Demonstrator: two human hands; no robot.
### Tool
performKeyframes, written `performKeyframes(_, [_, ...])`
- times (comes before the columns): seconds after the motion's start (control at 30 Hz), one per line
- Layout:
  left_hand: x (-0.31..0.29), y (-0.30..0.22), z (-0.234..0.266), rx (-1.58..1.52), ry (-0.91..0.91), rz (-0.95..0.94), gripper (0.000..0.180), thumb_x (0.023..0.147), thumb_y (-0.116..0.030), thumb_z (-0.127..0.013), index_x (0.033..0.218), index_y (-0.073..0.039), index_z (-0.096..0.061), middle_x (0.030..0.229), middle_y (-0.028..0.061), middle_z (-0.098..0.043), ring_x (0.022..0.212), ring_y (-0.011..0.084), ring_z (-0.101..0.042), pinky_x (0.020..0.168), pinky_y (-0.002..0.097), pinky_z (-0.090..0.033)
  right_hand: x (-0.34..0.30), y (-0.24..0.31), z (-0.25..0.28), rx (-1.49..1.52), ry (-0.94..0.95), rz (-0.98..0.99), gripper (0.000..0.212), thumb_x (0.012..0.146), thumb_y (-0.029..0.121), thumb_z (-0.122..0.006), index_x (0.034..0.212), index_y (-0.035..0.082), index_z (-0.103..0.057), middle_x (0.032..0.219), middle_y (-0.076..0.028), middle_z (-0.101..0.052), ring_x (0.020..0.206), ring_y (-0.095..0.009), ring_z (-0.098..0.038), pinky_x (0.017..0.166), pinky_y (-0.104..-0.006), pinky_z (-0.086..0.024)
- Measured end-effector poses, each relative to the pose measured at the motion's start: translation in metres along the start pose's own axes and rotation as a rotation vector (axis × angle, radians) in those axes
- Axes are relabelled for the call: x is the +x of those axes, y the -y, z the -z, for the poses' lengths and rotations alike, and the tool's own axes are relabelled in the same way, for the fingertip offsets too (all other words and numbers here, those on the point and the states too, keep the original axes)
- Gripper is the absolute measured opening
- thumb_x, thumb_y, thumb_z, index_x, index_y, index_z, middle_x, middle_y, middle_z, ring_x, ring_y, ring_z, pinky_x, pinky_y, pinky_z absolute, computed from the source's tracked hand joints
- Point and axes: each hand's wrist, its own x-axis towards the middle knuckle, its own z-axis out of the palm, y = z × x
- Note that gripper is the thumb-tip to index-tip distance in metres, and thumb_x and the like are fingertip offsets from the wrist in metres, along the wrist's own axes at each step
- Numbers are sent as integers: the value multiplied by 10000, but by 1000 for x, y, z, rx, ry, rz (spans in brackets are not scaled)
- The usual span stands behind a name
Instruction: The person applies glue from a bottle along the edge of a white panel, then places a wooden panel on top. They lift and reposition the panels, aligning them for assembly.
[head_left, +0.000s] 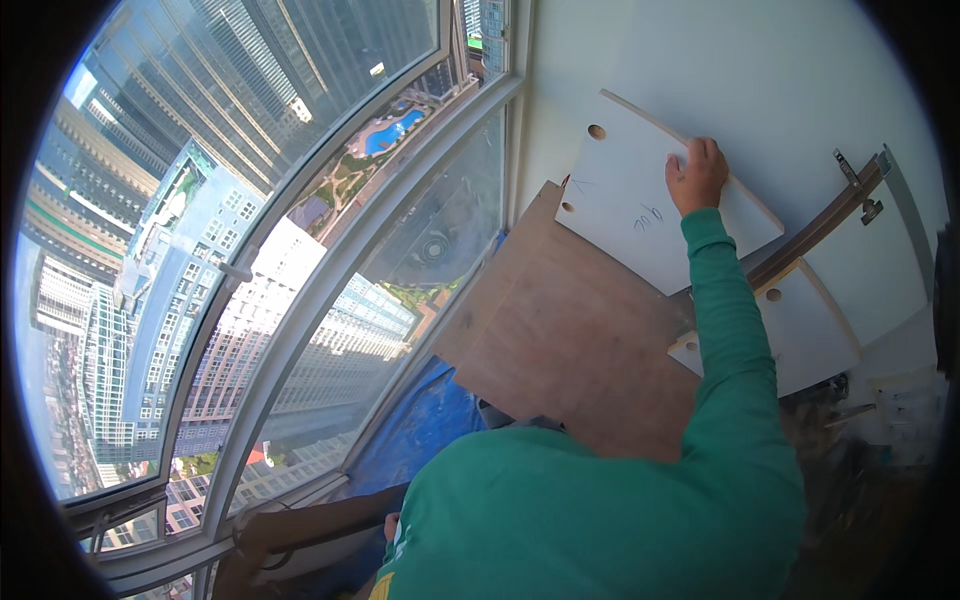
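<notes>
My right hand grips the top edge of a white cabinet door panel, its fingers over the edge and its thumb on the face. Round holes and handwritten marks show on the panel, which leans back toward the pale wall. Its lower edge meets a brown board. A small pointed red thing shows at the panel's left corner. Only a sliver of my left hand shows past my green shirt; its fingers are hidden, and I cannot make out what it touches.
On the left runs a large window with a metal frame, high above city buildings. Blue sheeting lies along its foot. Another white panel with holes stands at right, below a brown panel edge with metal hinges.
</notes>
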Motion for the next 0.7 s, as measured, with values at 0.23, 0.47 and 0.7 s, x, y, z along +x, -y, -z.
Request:
performKeyframes(0.23, [3,-8,17,19,18,-30,386,854,-338,-792,1051,-16,-714,1033,177,-747,942,299,-713,880,418,-548,10,1,6,-49,86,-130,311,800,174,-761,1054,98,-598,1065,-102,-605,985,-342,-652,808,-502,-549])
performKeyframes(0.47, [-4,-14,32,27,41,-11,386,860,-343,-784,1053,-16,-712,1031,175,-747,937,297,-714,874,418,-548,22,0,6,-53,278,-221,272,828,179,-703,1088,127,-645,1104,-97,-614,1019,-342,-662,864,-517,-559])
performKeyframes(0.7, [6,-32,43,63,82,-32,386,867,-347,-776,1055,-16,-711,1028,174,-747,932,295,-714,868,419,-548,37,-22,-1,2,433,-298,293,854,194,-687,1139,140,-650,1163,-91,-610,1052,-329,-665,909,-516,-540])
